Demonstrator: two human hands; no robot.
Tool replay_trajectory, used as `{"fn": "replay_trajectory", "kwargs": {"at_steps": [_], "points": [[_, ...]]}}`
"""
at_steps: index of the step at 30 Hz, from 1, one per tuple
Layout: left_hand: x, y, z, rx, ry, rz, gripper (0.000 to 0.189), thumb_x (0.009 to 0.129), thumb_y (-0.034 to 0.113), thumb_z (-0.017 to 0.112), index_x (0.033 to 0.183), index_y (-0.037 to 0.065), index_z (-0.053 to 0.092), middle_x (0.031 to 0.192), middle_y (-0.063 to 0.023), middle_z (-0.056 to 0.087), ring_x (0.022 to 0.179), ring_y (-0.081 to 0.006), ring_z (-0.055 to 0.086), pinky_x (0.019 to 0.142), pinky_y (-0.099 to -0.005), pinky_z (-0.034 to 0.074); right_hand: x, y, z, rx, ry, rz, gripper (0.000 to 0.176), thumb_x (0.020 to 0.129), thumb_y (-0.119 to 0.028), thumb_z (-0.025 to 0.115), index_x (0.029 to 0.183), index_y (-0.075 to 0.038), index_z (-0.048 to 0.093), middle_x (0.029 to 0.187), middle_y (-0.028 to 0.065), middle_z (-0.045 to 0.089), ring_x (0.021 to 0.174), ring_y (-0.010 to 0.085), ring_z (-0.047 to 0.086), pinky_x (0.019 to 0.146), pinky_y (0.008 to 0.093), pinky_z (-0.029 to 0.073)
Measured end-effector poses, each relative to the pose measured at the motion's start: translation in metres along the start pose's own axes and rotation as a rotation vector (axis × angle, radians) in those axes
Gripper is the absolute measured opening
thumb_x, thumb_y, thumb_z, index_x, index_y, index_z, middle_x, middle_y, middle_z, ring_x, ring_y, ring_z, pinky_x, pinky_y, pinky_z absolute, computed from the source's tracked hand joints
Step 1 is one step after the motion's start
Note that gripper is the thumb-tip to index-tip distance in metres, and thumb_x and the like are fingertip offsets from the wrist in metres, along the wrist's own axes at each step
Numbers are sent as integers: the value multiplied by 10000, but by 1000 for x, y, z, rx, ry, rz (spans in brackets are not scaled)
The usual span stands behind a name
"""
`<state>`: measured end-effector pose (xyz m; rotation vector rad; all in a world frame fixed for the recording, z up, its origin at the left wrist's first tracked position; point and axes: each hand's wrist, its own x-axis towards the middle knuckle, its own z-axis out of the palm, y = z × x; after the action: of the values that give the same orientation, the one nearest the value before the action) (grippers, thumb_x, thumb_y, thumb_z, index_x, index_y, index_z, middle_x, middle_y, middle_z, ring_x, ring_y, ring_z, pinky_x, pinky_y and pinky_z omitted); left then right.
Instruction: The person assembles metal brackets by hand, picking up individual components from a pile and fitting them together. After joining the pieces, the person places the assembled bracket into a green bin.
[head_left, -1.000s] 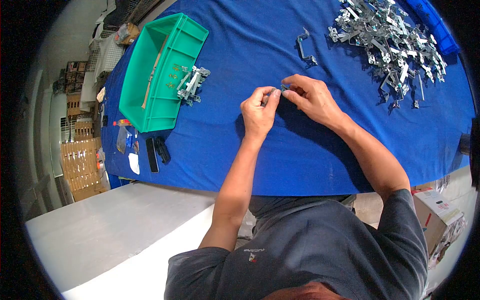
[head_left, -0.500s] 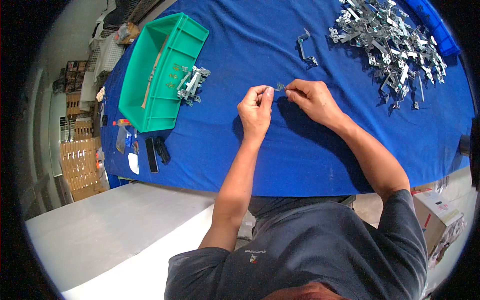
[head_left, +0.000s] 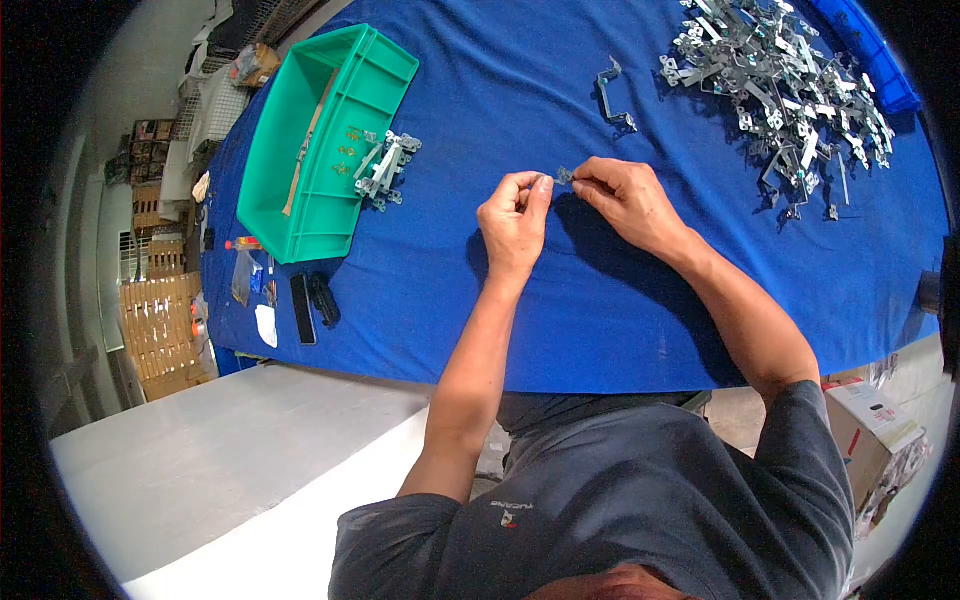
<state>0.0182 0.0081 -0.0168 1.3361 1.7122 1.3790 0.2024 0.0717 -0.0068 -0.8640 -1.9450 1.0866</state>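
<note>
Over the blue cloth-covered table (head_left: 620,300), my left hand (head_left: 515,225) and my right hand (head_left: 625,195) meet fingertip to fingertip. A small metal piece (head_left: 563,176) is pinched in my right fingertips. My left thumb and forefinger are closed right beside it on something tiny; what it is I cannot make out. A bent metal bracket (head_left: 612,95) lies alone just beyond my hands.
A big pile of metal brackets (head_left: 780,70) lies at the far right. A green plastic bin (head_left: 320,140) stands at the left, with a few assembled brackets (head_left: 385,170) on its rim. Black items (head_left: 312,302) and small packets sit at the table's left edge. A cardboard box (head_left: 875,435) is at lower right.
My hands drew slightly apart, then closed in again; the small metal piece stayed in my right fingertips. Nothing else on the table moved.
</note>
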Motion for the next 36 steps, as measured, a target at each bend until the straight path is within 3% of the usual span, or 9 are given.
{"fn": "replay_trajectory", "kwargs": {"at_steps": [5,8,14,17,20,23,30,33,36], "points": [[-1,2,0,45,-8,11,150,970,159,725,998,12,723,675,49,612,578,-4,486,496,-203,367,-1,3,2,30,4,37,128,949,-91,680,1023,13,673,770,105,641,684,151,620,610,333,494],[-2,5,1,84,-6,39,148,960,151,736,997,8,733,684,55,616,608,1,475,516,-205,365,0,-2,3,191,40,147,158,928,-116,685,1033,1,678,882,174,698,785,328,704,686,434,532],[-3,12,1,179,-49,130,140,956,145,738,993,10,743,696,57,620,637,-2,478,538,-207,374,0,7,2,-49,47,-110,153,944,-113,678,1049,-3,669,940,142,688,753,244,656,645,405,508],[-3,9,0,135,-53,98,141,964,145,727,1002,10,735,695,52,617,612,-5,484,524,-203,376,4,5,5,80,230,-134,157,951,-127,665,1048,-6,688,862,134,679,688,239,629,626,398,496],[-1,1,-1,-11,-13,-18,146,974,153,716,1011,12,720,689,47,608,579,-13,495,503,-200,379,3,6,-1,213,88,203,173,958,-158,655,1022,-6,709,784,142,683,665,250,657,623,404,504],[-2,2,-1,-78,-4,-38,153,982,165,710,1015,15,708,684,44,602,560,-19,501,489,-200,381,0,-2,-3,117,-27,147,185,999,-162,637,1020,7,708,762,51,681,674,101,599,609,289,487],[0,0,-1,-11,-9,-7,166,981,179,715,1008,14,710,670,44,603,548,-20,495,486,-205,383,0,-6,-4,4,-58,90,167,969,-134,664,1031,19,683,733,107,641,652,121,600,594,326,478],[-1,0,1,19,-4,13,158,975,172,724,998,16,721,673,43,611,562,-13,494,494,-201,378,1,1,1,-28,26,-70,150,968,-119,662,1021,20,680,752,96,639,667,112,600,600,329,483],[-2,0,0,62,-14,16,148,965,159,733,994,14,735,688,40,622,596,-2,487,514,-197,373,1,-7,-2,107,12,160,157,932,-135,690,988,12,688,839,178,695,744,299,706,655,428,532]]}}
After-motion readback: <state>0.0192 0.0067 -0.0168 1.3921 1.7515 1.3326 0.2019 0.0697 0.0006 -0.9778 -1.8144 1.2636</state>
